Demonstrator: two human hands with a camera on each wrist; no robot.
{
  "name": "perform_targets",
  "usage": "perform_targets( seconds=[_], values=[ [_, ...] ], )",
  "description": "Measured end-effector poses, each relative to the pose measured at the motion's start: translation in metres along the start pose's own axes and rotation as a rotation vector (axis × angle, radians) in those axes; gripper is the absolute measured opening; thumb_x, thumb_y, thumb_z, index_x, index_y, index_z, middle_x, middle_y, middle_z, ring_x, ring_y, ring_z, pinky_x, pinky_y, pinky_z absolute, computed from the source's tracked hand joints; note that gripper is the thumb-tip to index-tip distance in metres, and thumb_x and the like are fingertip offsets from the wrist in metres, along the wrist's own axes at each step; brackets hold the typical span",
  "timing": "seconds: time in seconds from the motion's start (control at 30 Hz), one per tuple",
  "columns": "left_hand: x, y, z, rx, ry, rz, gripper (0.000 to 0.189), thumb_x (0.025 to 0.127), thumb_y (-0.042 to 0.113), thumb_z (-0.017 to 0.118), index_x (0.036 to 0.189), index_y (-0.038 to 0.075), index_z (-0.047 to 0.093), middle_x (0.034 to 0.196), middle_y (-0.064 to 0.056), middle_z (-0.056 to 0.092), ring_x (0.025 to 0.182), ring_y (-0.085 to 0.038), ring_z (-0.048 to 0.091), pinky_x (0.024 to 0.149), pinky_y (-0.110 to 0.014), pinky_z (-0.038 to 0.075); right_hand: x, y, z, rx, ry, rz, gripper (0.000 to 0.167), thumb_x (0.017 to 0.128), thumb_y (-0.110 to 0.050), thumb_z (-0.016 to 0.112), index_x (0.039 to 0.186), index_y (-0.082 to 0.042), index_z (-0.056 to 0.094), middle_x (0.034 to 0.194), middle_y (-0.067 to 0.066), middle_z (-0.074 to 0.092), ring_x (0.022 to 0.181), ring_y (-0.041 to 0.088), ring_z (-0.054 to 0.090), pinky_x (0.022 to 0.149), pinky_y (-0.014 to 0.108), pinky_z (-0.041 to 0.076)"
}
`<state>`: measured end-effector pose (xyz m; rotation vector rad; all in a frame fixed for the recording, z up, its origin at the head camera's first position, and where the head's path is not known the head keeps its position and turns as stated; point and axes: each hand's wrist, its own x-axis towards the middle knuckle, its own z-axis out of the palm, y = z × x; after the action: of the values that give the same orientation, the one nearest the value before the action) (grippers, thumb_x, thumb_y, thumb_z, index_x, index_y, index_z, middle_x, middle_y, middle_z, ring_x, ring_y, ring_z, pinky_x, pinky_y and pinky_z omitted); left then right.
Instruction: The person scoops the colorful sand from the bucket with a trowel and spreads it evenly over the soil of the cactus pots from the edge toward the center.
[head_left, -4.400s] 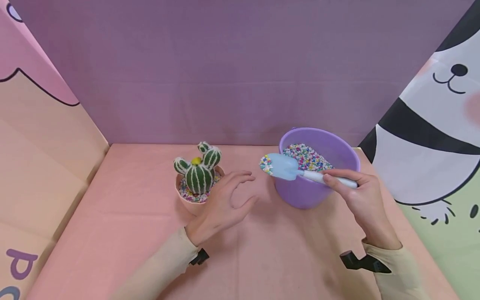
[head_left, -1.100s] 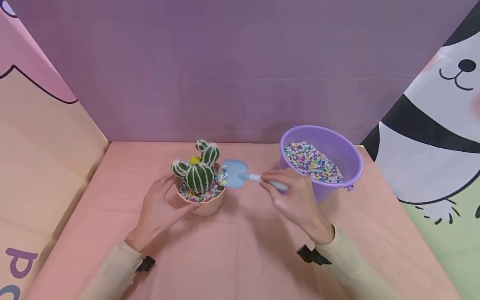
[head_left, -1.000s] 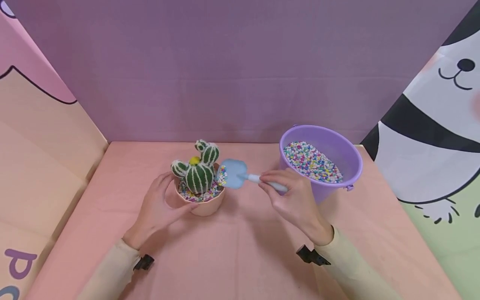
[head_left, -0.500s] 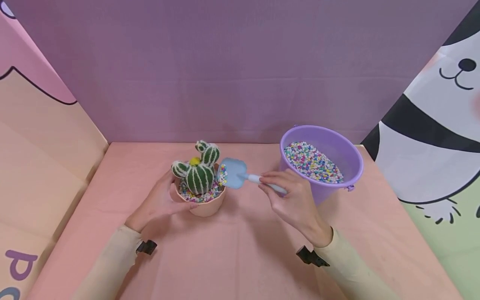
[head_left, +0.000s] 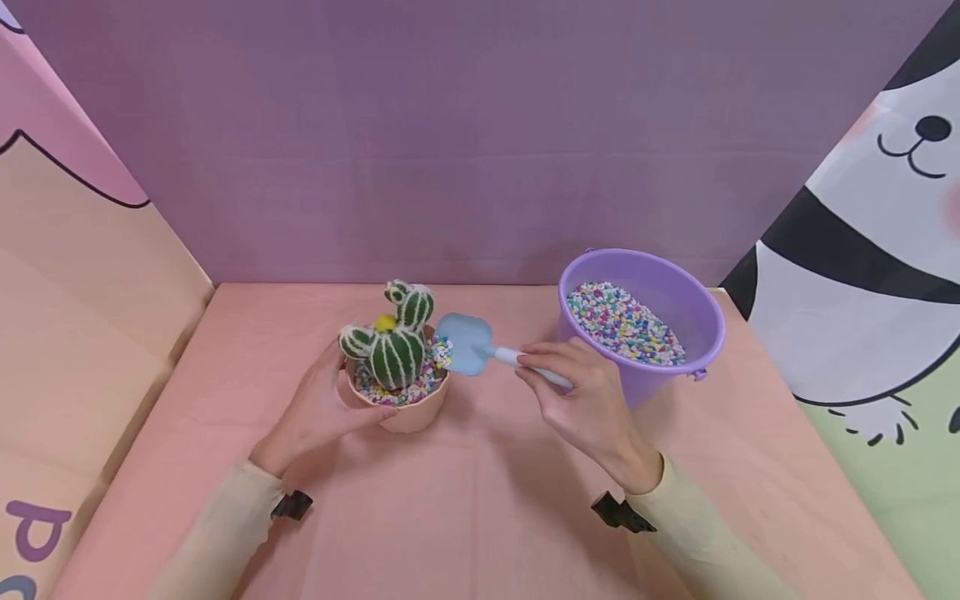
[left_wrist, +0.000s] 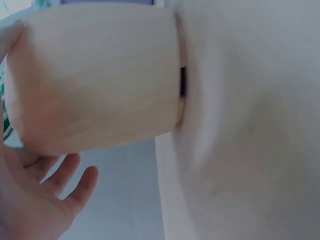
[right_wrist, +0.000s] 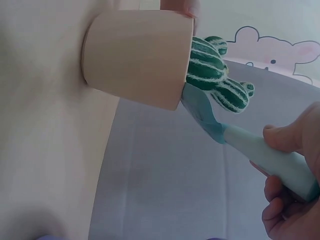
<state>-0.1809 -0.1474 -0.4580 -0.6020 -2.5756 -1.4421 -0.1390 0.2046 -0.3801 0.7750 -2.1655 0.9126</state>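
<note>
A green cactus (head_left: 396,358) with white stripes and a yellow flower stands in a peach flower pot (head_left: 416,414) filled with coloured pebbles. My left hand (head_left: 311,412) holds the pot from its left side, thumb against the front just below the rim. The handle of a light blue trowel (head_left: 467,343) is in my right hand (head_left: 588,400), pinched between thumb and fingers. The trowel's tip, bearing coloured pebbles (head_left: 441,351), is over the pot's right rim. In the right wrist view the blade (right_wrist: 202,112) meets the rim beside the cactus.
A purple bucket (head_left: 686,304), part full of coloured pebbles (head_left: 626,325), stands to the right, behind my right hand. The table (head_left: 480,508) has a pink cover. A purple backdrop (head_left: 480,150) rises along the back edge, with printed panels at both sides.
My right hand has brought the loaded trowel leftward from the bucket to the pot. My left hand has moved to the pot's left side and taken hold. Just now the cactus leans slightly left.
</note>
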Motion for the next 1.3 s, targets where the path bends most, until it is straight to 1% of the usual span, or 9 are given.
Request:
perform_targets(
  seconds=[0.2, 0.4, 0.5, 0.63, 0.77, 0.9, 1.1, 1.2, 1.3],
  values=[
    [-0.006, 0.004, 0.005, 0.022, 0.062, -0.013, 0.103, 0.069, 0.044, 0.101, 0.154, 0.025, 0.046, 0.146, 0.001, 0.057, 0.137, -0.02, 0.054, 0.118, -0.055, 0.041, -0.001, 0.001, 0.0, 0.004, -0.005, 0.005, 0.017, 0.081, -0.001, 0.089, 0.097, -0.003, 0.085, 0.103, 0.011, 0.083, 0.084, 0.022, 0.07, 0.065, 0.017, 0.044],
    [-0.006, 0.008, 0.007, 0.085, 0.102, 0.006, 0.102, 0.066, 0.047, 0.102, 0.15, 0.016, 0.051, 0.143, -0.004, 0.06, 0.133, -0.024, 0.057, 0.115, -0.054, 0.045, 0.0, 0.003, 0.002, 0.004, -0.011, -0.02, 0.017, 0.082, -0.003, 0.089, 0.098, -0.003, 0.085, 0.104, 0.011, 0.083, 0.086, 0.022, 0.07, 0.066, 0.019, 0.046],
    [-0.004, 0.006, 0.004, 0.065, 0.069, 0.015, 0.104, 0.068, 0.044, 0.101, 0.153, 0.016, 0.048, 0.148, -0.005, 0.057, 0.137, -0.025, 0.055, 0.117, -0.055, 0.043, 0.0, 0.004, 0.003, 0.01, -0.007, -0.041, 0.017, 0.081, -0.003, 0.089, 0.098, -0.003, 0.085, 0.104, 0.011, 0.083, 0.086, 0.022, 0.069, 0.065, 0.02, 0.046],
    [0.001, 0.0, 0.002, -0.035, -0.006, 0.025, 0.108, 0.073, 0.032, 0.1, 0.162, 0.02, 0.04, 0.159, -0.005, 0.05, 0.146, -0.025, 0.048, 0.124, -0.057, 0.037, -0.001, 0.005, 0.005, 0.014, 0.0, -0.058, 0.02, 0.079, 0.0, 0.089, 0.098, -0.003, 0.085, 0.103, 0.011, 0.083, 0.085, 0.023, 0.068, 0.065, 0.019, 0.046],
    [0.001, -0.003, 0.002, -0.091, -0.023, 0.016, 0.106, 0.074, 0.026, 0.099, 0.162, 0.02, 0.04, 0.16, -0.004, 0.05, 0.148, -0.025, 0.046, 0.126, -0.057, 0.032, -0.001, 0.006, 0.007, 0.006, 0.005, -0.092, 0.023, 0.077, 0.004, 0.089, 0.099, -0.002, 0.085, 0.102, 0.011, 0.083, 0.084, 0.022, 0.067, 0.066, 0.019, 0.048],
    [-0.002, -0.002, 0.003, -0.114, 0.003, -0.003, 0.1, 0.073, 0.024, 0.1, 0.157, 0.02, 0.046, 0.153, -0.002, 0.055, 0.144, -0.024, 0.049, 0.125, -0.057, 0.032, 0.0, 0.005, 0.008, -0.025, 0.017, -0.159, 0.025, 0.075, 0.006, 0.09, 0.098, -0.001, 0.085, 0.102, 0.011, 0.083, 0.083, 0.022, 0.068, 0.065, 0.023, 0.05],
    [-0.006, 0.005, 0.007, -0.141, 0.054, -0.024, 0.101, 0.073, 0.018, 0.099, 0.158, 0.017, 0.045, 0.156, -0.005, 0.054, 0.149, -0.027, 0.046, 0.128, -0.059, 0.028, -0.001, 0.005, 0.008, -0.06, 0.032, -0.239, 0.025, 0.074, 0.006, 0.09, 0.098, -0.001, 0.085, 0.103, 0.012, 0.083, 0.081, 0.023, 0.068, 0.064, 0.024, 0.049],
    [-0.01, 0.009, 0.012, -0.114, 0.101, -0.045, 0.102, 0.072, 0.02, 0.1, 0.158, 0.014, 0.045, 0.155, -0.007, 0.055, 0.147, -0.028, 0.048, 0.127, -0.058, 0.031, -0.002, 0.006, 0.009, -0.052, 0.042, -0.269, 0.024, 0.075, 0.004, 0.089, 0.098, -0.001, 0.085, 0.103, 0.012, 0.082, 0.079, 0.023, 0.066, 0.063, 0.024, 0.047],
    [-0.016, 0.013, 0.017, -0.06, 0.165, -0.059, 0.103, 0.071, 0.027, 0.101, 0.156, 0.012, 0.046, 0.152, -0.008, 0.056, 0.144, -0.028, 0.051, 0.124, -0.056, 0.036, -0.002, 0.007, 0.011, -0.042, 0.052, -0.3, 0.016, 0.083, 0.0, 0.086, 0.098, 0.0, 0.084, 0.103, 0.013, 0.082, 0.078, 0.024, 0.066, 0.065, 0.026, 0.048]
  ],
)
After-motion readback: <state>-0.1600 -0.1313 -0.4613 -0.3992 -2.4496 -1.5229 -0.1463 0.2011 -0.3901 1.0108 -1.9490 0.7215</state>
